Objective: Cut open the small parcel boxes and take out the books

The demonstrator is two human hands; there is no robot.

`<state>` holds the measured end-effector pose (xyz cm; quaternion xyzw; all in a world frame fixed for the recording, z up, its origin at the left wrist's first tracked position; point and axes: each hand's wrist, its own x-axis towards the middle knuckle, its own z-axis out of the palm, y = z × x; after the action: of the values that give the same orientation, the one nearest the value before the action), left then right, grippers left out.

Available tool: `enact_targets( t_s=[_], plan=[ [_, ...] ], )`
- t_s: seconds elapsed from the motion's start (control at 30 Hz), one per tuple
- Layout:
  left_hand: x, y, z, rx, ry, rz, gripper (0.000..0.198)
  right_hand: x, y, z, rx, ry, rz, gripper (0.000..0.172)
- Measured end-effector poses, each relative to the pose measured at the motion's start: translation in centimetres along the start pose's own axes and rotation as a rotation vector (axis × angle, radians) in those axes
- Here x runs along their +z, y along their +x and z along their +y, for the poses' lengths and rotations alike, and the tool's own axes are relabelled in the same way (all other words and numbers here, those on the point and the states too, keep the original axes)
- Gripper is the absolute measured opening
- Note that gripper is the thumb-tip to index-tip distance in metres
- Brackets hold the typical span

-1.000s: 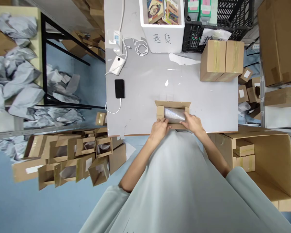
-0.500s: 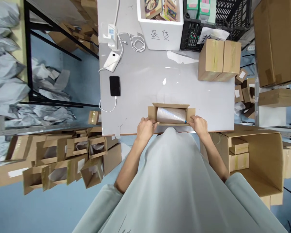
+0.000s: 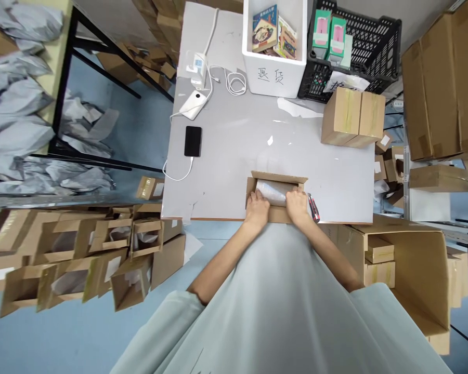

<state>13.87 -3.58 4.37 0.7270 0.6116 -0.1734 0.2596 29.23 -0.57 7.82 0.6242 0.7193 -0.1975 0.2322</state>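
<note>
A small open cardboard box (image 3: 276, 179) sits at the near edge of the grey table (image 3: 237, 150). Inside it lies a bubble-wrapped item (image 3: 273, 190). My left hand (image 3: 256, 204) rests on the box's left end, fingers curled over the side flap and touching the wrapped item. My right hand (image 3: 297, 204) presses on the right end, fingers bent over the flap. A red-and-black utility knife (image 3: 312, 206) lies just right of my right hand.
A black phone (image 3: 192, 141) on a cable, a white power bank (image 3: 195, 104), a white bin of books (image 3: 275, 72), a black crate (image 3: 354, 57) and two taped boxes (image 3: 353, 118) are on the table. A large open carton (image 3: 421, 270) stands right; open boxes (image 3: 101, 254) crowd the floor left.
Half a second ago my hands held the side flaps spread wide. Now both have moved inward, folding the flaps over the ends of the wrapped item. The knife has come into sight.
</note>
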Motion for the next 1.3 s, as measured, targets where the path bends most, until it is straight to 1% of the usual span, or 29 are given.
enact_targets(
  t_s=[0.07,0.1,0.13,0.17,0.23,0.3,0.33,0.43,0.5,0.6,0.67,0.77,0.9,0.97,1.03,1.1,1.2,1.27,1.3],
  plan=[
    [0.4,0.4,-0.7,0.02,-0.071,0.019,0.059,-0.1,0.3,-1.4,0.047,-0.004,0.041,0.039],
    [0.7,0.5,-1.1,0.034,-0.117,0.036,0.061,-0.1,0.4,-1.9,0.049,0.005,0.065,0.041],
    [0.9,0.5,-1.5,0.048,-0.163,0.059,0.063,0.0,0.4,-2.4,0.021,0.022,0.082,0.041],
    [1.1,0.6,-1.9,0.059,-0.2,0.081,0.064,0.0,0.3,-2.8,-0.012,0.044,0.079,0.041],
    [1.6,0.5,-2.6,0.078,-0.246,0.12,0.065,0.4,0.2,-3.2,-0.054,0.081,0.027,0.042],
    [2.0,0.4,-3.2,0.11,-0.256,0.154,0.065,1.0,0.1,-3.2,-0.032,0.085,-0.026,0.045],
    [2.2,0.4,-3.4,0.128,-0.257,0.172,0.066,1.4,0.1,-3.0,0.003,0.073,-0.029,0.047],
    [2.8,0.3,-4.2,0.175,-0.289,0.23,0.068,2.5,0.1,-2.3,0.125,0.018,0.024,0.052],
    [3.1,0.3,-4.7,0.195,-0.341,0.267,0.069,3.0,0.6,-2.1,0.164,-0.006,0.031,0.054],
    [3.3,0.4,-5.3,0.222,-0.405,0.309,0.072,3.3,2.0,-2.3,0.129,-0.029,-0.016,0.048],
    [3.2,0.3,-5.6,0.246,-0.41,0.317,0.073,3.2,3.1,-2.7,0.104,-0.037,-0.035,0.044],
    [2.8,0.2,-5.8,0.273,-0.395,0.314,0.074,3.0,4.2,-3.2,0.096,-0.036,-0.048,0.045],
    [1.8,-0.1,-5.5,0.273,-0.367,0.304,0.071,2.7,3.6,-3.6,0.053,-0.028,-0.058,0.043],
    [1.1,-0.1,-5.2,0.281,-0.357,0.3,0.069,2.2,2.6,-3.9,0.031,-0.025,-0.049,0.043],
    [0.1,-0.1,-4.9,0.318,-0.349,0.302,0.064,1.3,1.2,-4.2,0.001,-0.027,-0.013,0.045],
    [-1.3,0.0,-4.6,0.379,-0.335,0.301,0.057,0.2,-0.3,-4.5,-0.032,-0.027,0.041,0.046],
    [-3.9,-0.1,-4.4,0.463,-0.291,0.282,0.045,-1.7,-2.8,-4.6,-0.058,0.009,0.143,0.042],
    [-5.8,-0.6,-4.6,0.484,-0.272,0.27,0.041,-2.9,-4.5,-4.3,-0.068,0.073,0.259,0.038],
    [-6.8,-0.9,-4.8,0.483,-0.278,0.273,0.04,-3.4,-5.4,-4.0,-0.068,0.12,0.344,0.035]
  ],
)
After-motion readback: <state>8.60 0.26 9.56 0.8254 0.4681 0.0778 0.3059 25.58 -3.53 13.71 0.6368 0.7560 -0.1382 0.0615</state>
